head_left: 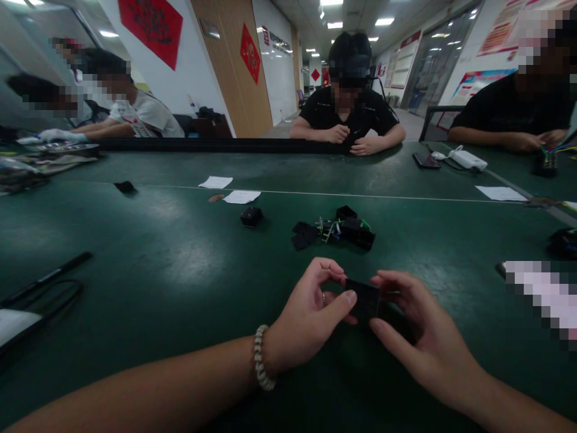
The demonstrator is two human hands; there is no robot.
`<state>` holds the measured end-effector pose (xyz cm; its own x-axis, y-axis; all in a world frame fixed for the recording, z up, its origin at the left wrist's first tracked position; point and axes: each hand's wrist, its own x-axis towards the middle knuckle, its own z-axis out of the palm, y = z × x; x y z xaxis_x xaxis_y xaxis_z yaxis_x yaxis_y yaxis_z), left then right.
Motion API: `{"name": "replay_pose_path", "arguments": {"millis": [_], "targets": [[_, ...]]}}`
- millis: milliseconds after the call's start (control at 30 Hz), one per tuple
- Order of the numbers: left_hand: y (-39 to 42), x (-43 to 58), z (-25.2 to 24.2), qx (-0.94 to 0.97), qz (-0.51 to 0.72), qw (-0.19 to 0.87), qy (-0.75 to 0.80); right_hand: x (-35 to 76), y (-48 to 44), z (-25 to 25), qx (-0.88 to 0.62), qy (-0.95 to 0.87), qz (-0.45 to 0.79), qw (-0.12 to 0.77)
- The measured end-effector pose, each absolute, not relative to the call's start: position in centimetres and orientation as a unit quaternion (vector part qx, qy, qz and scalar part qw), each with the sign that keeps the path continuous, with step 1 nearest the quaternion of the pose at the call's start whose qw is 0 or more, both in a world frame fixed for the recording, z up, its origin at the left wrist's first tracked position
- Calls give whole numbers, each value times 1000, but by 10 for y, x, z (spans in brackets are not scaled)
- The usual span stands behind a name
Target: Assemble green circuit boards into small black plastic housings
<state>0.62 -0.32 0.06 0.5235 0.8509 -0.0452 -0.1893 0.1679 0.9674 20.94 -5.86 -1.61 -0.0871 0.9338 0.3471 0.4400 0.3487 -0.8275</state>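
A small black box-shaped part (363, 299) is held between both my hands just above the green table (148, 252). My left hand (311, 313), with a bead bracelet at the wrist, pinches its left side with thumb and fingers. My right hand (415, 328) grips its right side, thumb below and fingers curled over the top. Beyond my hands lies a cluster of black casings and small circuit boards (340, 231), and a single black casing (251, 216) sits to its left.
Paper slips (234, 191) lie further back. A black pen and cable (42, 288) sit at the left edge. Across the table a person in black (349, 105) works with both hands; other people sit at far left and far right. A phone and white charger (451, 159) lie right.
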Motion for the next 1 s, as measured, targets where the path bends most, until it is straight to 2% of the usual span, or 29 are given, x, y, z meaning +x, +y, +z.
{"name": "replay_pose_path", "arguments": {"millis": [167,1000], "targets": [[-3,5,1,525,377,697,311,210,-58,-14,-513,-670,304,442],[-4,5,4,525,399,685,308,209,-58,-9,-496,-670,301,464]]}}
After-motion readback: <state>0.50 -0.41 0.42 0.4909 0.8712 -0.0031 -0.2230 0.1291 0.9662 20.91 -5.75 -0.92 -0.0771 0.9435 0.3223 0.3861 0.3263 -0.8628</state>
